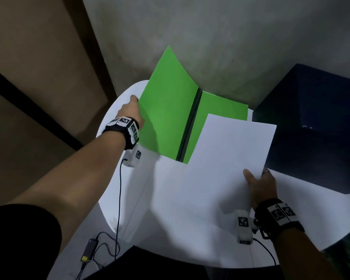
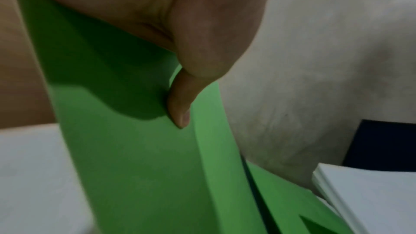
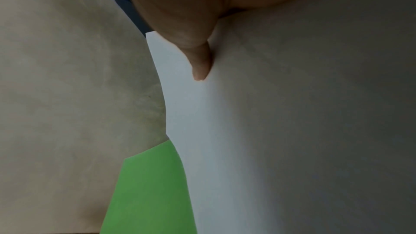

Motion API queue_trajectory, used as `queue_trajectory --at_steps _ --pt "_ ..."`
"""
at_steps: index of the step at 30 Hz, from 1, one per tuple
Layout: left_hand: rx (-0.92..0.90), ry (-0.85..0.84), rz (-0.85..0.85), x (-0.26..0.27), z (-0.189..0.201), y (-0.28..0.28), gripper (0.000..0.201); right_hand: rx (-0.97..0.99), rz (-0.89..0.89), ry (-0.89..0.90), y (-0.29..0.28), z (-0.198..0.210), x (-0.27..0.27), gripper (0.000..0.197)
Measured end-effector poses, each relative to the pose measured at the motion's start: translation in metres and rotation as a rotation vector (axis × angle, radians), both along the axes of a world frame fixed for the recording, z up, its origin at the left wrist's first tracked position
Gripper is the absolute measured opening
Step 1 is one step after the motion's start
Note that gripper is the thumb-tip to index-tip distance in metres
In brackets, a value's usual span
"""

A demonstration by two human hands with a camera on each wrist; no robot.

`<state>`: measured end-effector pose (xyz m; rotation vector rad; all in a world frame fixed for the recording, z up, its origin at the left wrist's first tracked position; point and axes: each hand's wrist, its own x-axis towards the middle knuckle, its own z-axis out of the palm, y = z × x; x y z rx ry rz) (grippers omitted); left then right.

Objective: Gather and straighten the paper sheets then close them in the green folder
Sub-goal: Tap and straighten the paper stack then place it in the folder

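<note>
Head view: left hand [image 1: 132, 110] grips the outer edge of the green folder [image 1: 170, 110] and holds its left cover lifted, tilted up off the round white table [image 1: 129, 199]. Fingers hidden behind the cover here. Folder open, dark spine running down the middle, right cover lying flat. Right hand [image 1: 261, 185] pinches the near right corner of the paper sheets [image 1: 226, 158], thumb on top, other fingers under. Sheets are raised and overlap the folder's right cover. A dark blue box [image 1: 311, 122] stands just right of the folder. A black cable [image 1: 119, 199] with a small adapter hangs off the table's near left edge.

Left wrist view: thumb [image 2: 180, 99] lies pressed flat on the inner green face, pinching the cover; the opposing fingers are out of sight. This view alone shows the stacked edges of the sheets, lower right.

Right wrist view: thumb [image 3: 200, 60] lies flat along the white sheets, close to their edge; fingers beneath cannot be seen. A green corner of the folder shows below the paper. Grey wall [image 3: 67, 77] behind.
</note>
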<state>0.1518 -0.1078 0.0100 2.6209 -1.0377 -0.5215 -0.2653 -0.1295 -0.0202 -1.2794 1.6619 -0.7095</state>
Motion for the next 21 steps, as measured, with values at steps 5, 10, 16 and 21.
queue_trajectory --at_steps 5,10,16,21 --pt "0.087 -0.142 -0.165 -0.01 0.048 0.033 0.065 0.056 -0.058 -0.141 0.006 -0.007 0.005 0.049" --pt "0.192 -0.215 -0.206 -0.024 0.071 0.084 0.07 0.198 -0.079 -0.209 0.009 -0.045 0.009 0.035" --pt "0.183 -0.121 -0.217 -0.043 0.078 0.114 0.053 0.372 -0.121 -0.091 0.039 -0.051 0.045 0.067" --pt "0.155 -0.082 -0.278 -0.06 0.087 0.116 0.04 0.43 -0.17 -0.127 0.049 -0.06 0.06 0.083"
